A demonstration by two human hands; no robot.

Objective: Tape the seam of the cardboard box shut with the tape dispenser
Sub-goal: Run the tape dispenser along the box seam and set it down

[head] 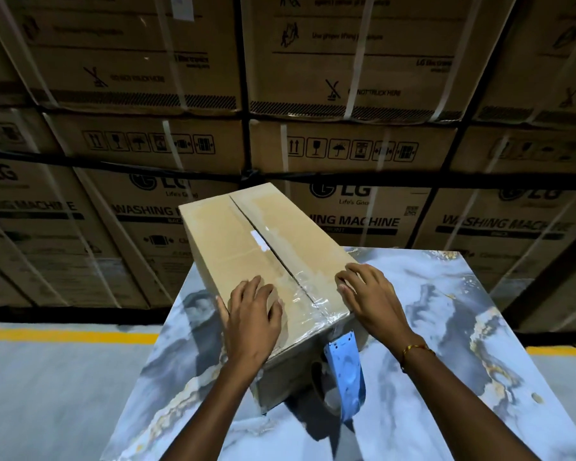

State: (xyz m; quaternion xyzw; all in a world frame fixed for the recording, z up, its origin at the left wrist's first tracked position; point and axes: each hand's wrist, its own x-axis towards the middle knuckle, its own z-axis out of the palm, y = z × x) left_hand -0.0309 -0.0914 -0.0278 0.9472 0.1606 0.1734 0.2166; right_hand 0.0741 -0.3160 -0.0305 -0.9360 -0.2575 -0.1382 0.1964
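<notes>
A long brown cardboard box (233, 247) lies on the marbled table (446, 327), its centre seam (263, 241) running away from me. Clear tape (308, 296) covers the near end of the seam and wraps over the front edge. My left hand (251, 316) rests flat on the left flap with its fingers spread. My right hand (369, 294) grips the box's near right corner with its fingers curled on the top edge. A blue tape dispenser (345, 371) hangs against the box's front face, with no hand on it.
Stacked washing-machine cartons (346, 128) with white straps form a wall just behind the table. To the left lies grey floor (47, 394) with a yellow line (64, 336). The table's left edge runs diagonally close to my left forearm.
</notes>
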